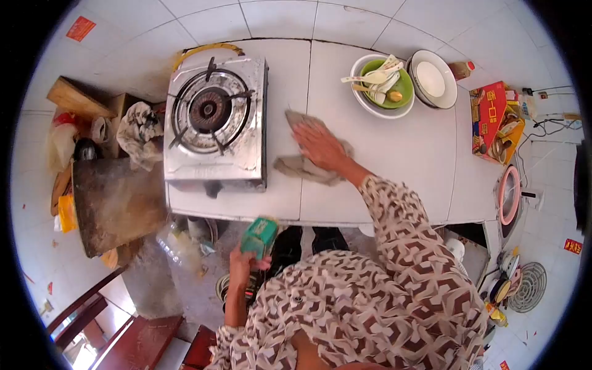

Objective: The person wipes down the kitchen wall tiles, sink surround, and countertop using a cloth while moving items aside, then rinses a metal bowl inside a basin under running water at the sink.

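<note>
My right hand [319, 145] lies flat on a grey-brown cloth [306, 171], fingers stretched out and pressing it to the white tiled counter [364, 197]. Cloth shows on both sides of the hand. Below the counter's front edge, my left hand [242, 264] is closed around a small green box [260, 236]; its fingers are partly hidden. To the left of the cloth stands a silver gas stove [216, 163] with one burner [211, 110].
At the back right, a green bowl [407, 92] with several spoons sits in a white basin [394, 115], beside stacked white bowls [435, 77]. A red and yellow box [487, 120] stands farther right. A brown board [117, 203] is left of the stove.
</note>
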